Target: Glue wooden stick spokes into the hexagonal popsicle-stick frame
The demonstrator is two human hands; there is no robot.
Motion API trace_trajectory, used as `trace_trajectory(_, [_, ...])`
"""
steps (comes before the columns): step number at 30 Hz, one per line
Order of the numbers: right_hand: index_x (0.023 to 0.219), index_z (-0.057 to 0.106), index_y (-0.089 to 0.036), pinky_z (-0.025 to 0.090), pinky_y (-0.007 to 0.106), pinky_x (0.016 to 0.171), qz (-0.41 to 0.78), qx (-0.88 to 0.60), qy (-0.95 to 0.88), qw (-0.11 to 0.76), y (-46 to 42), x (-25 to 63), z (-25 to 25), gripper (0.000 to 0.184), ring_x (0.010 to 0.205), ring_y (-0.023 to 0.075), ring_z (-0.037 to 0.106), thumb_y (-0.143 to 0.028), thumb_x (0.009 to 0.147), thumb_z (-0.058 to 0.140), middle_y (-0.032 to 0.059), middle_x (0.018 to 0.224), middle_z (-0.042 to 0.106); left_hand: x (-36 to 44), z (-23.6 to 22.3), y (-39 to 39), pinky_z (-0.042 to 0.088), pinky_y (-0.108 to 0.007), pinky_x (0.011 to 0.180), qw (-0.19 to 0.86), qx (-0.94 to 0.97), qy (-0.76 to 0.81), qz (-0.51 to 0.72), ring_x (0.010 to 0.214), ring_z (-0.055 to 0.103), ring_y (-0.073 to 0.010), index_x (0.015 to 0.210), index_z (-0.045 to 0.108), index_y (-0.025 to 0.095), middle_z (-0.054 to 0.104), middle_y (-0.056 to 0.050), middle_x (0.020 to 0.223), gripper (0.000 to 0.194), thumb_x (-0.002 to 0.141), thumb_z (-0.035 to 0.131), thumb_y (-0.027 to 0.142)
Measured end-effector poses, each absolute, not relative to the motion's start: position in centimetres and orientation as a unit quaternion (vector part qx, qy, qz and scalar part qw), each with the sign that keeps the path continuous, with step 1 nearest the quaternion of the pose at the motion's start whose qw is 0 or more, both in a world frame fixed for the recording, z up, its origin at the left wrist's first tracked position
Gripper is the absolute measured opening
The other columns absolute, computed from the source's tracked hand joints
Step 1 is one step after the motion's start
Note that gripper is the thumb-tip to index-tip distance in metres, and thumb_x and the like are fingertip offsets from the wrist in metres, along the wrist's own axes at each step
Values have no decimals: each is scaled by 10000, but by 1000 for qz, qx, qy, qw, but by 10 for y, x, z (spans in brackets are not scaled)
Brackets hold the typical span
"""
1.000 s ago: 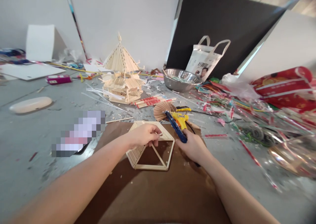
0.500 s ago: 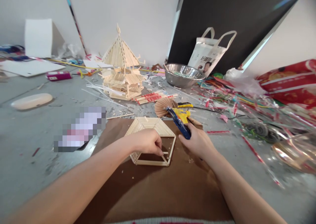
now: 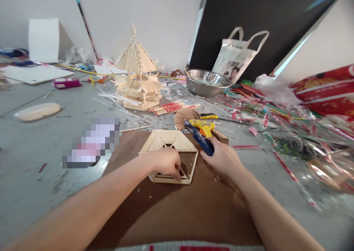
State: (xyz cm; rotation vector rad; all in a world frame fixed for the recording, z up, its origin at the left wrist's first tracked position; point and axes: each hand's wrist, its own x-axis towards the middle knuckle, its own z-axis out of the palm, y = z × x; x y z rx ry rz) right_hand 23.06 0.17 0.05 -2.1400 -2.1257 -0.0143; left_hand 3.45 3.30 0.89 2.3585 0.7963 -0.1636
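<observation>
Frame: hexagonal frame of pale sticks, matt bare wood, ridged where sticks lie side by side.
Underlay: broad brown sheet, matt, faintly creased.
Eleven o'clock from frame: tiered pale pagoda model, matt wood, ribbed roofs.
One o'clock: round silver bowl, shiny smooth metal.
Two o'clock, far: red printed bag, glossy, wrinkled.
One o'clock, near: long blue tool, plastic-looking, slight sheen; yellow glue gun, smooth plastic.

Cream frame, brown mat, blue tool; yellow glue gun, red-and-white sticks
</observation>
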Motion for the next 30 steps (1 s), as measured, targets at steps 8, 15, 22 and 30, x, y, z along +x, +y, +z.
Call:
trace_trajectory(8, [1050,463,-213,358,282,554,0,-709,-703,52,1,229,2,431,709,229,585,-453,694,425,68,846,628,34,9,34,286,-190,426,317,893,305,-95,453,443,-81,664,672,182,613,2,557,256,588,558,400])
trace_trajectory(15, [1055,458,-218,371,287,573,-5,-707,-705,55,2,230,2,436,732,231,585,-461,695,415,67,867,625,34,10,35,284,-194,431,298,899,301,-106,464,451,-82,666,668,186,615,3,572,247,589,554,392])
trace_trajectory(22, [1060,460,-215,372,286,573,-5,-708,-705,54,1,229,1,447,731,229,584,-461,689,423,67,869,625,34,7,37,290,-196,430,306,896,301,-111,479,461,-91,667,646,189,612,3,588,259,572,559,414])
trace_trajectory(30, [1055,462,-220,375,288,569,-7,-704,-708,57,1,229,1,437,716,224,583,-455,688,427,60,859,626,33,8,36,285,-193,424,312,898,291,-107,465,450,-84,649,645,188,595,13,564,245,580,558,406])
